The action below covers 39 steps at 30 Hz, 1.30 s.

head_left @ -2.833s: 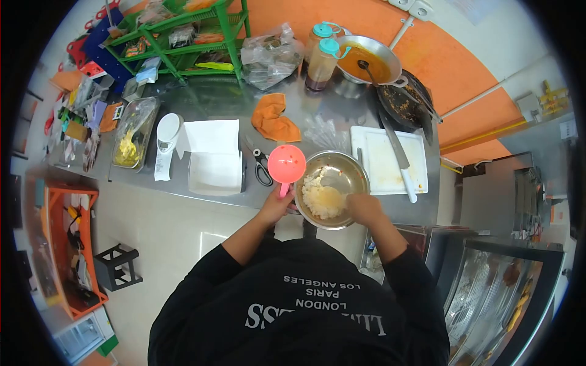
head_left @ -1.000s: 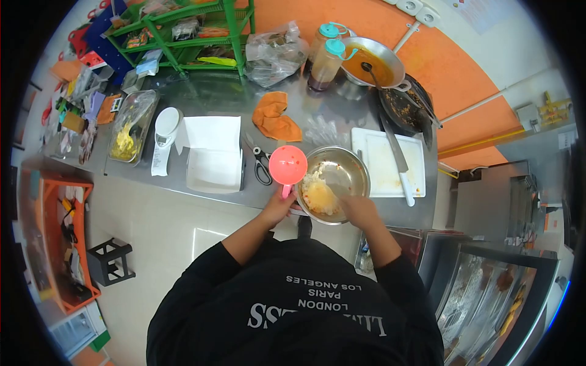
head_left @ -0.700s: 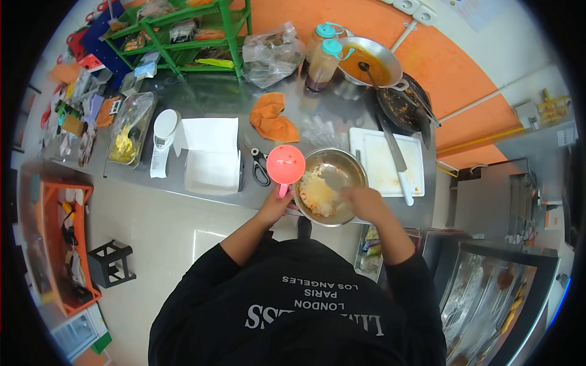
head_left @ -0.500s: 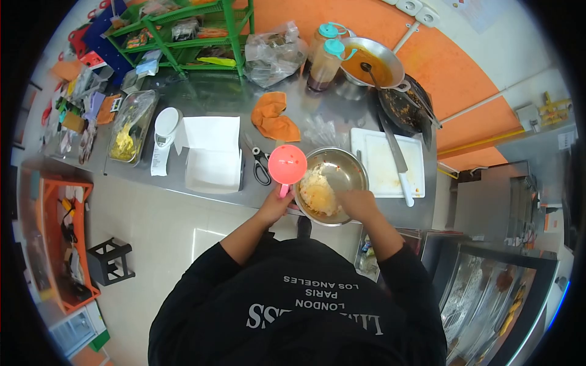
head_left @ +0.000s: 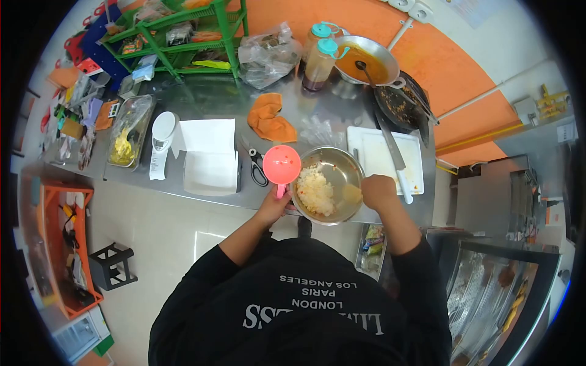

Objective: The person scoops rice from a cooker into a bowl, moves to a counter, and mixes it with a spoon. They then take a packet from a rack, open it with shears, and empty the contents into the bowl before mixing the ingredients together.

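Pink plastic first, from the head view: holding a cup (head_left: 282, 162) by its handle in the left hand (head_left: 273, 206), with fingers closed, and apparently bracing the steel bowl (head_left: 347, 171) at its left rim, probably against sliding. Curling the right hand (head_left: 379, 193) into a closed fist by the opposite rim, seemingly around a pale, blurred spatula (head_left: 352, 194) reaching into the bowl, with its handle hidden. Gathering white rice (head_left: 315, 190), flecked with red, on the bowl's left side, and leaving bare steel on the right, likely as working room. Setting the bowl at the front edge of the desk (head_left: 213, 102), presumably for easy reach. Crowding its right side with a cutting board (head_left: 366, 168) and a knife (head_left: 394, 150), pointing the white handle bodyward near the right hand, so risking a knock. Leaving scissors (head_left: 258, 174) beside the cup, an open box (head_left: 210, 172) farther left, and an orange cloth (head_left: 268, 119) behind.
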Each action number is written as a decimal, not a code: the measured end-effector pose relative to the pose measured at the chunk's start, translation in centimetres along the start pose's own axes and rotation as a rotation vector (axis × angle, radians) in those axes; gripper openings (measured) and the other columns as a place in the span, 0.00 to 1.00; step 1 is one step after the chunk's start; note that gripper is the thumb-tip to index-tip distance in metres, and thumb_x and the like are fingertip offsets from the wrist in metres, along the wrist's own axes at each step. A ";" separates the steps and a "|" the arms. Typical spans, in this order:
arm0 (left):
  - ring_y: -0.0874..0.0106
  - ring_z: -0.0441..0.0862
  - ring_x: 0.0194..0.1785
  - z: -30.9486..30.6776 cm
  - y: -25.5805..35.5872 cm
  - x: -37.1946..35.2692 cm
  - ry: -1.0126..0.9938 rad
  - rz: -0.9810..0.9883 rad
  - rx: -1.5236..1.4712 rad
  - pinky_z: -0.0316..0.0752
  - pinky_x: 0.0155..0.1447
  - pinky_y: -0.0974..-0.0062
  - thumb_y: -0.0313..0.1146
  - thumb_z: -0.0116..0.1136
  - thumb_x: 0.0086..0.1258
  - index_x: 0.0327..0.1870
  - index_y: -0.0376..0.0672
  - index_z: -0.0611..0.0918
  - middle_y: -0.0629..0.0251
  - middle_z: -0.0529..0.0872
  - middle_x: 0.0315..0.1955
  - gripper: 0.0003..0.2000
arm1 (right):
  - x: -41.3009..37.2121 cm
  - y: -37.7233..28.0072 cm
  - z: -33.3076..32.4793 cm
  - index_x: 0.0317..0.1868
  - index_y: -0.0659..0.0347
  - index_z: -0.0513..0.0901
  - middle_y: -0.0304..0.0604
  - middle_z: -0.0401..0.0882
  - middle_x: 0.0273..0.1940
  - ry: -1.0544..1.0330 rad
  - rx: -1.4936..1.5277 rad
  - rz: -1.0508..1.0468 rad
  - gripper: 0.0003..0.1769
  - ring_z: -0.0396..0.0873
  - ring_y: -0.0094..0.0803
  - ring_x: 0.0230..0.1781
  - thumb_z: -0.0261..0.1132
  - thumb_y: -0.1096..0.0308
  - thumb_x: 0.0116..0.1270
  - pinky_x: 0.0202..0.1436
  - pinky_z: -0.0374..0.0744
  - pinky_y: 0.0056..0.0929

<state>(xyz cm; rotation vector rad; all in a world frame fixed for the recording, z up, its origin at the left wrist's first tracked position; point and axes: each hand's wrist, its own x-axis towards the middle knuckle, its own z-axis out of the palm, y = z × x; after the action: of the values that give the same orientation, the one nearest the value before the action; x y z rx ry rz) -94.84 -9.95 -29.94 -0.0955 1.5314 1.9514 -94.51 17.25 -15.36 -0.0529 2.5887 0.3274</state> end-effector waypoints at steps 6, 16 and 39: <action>0.82 0.81 0.26 -0.4 -0.7 0.3 0.005 0.027 0.012 0.64 0.21 0.87 0.34 0.48 0.76 0.47 0.47 0.69 0.73 0.77 0.31 0.05 | 2.6 -1.5 5.8 0.35 0.61 0.88 0.53 0.85 0.39 -0.255 0.321 -0.237 0.15 0.84 0.47 0.40 0.57 0.62 0.64 0.44 0.79 0.43; 0.81 0.84 0.29 -0.9 -0.4 0.3 -0.057 -0.035 0.065 0.65 0.21 0.89 0.34 0.48 0.76 0.57 0.49 0.67 0.72 0.78 0.38 0.12 | 3.2 -0.5 3.6 0.38 0.62 0.88 0.43 0.76 0.28 -0.516 0.955 -0.124 0.27 0.74 0.30 0.26 0.53 0.47 0.73 0.29 0.74 0.32; 0.80 0.83 0.27 -0.7 0.2 0.3 -0.051 -0.013 0.074 0.66 0.21 0.89 0.35 0.48 0.76 0.51 0.49 0.67 0.72 0.77 0.38 0.08 | -3.7 -2.3 3.7 0.48 0.61 0.79 0.49 0.83 0.32 0.273 0.280 0.023 0.14 0.84 0.45 0.30 0.53 0.62 0.70 0.32 0.81 0.44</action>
<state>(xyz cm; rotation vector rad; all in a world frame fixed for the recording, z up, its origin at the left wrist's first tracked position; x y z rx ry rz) -95.40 -10.51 -30.14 -0.0240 1.5635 1.8708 -89.23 15.79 -17.02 0.0349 2.8817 -0.0403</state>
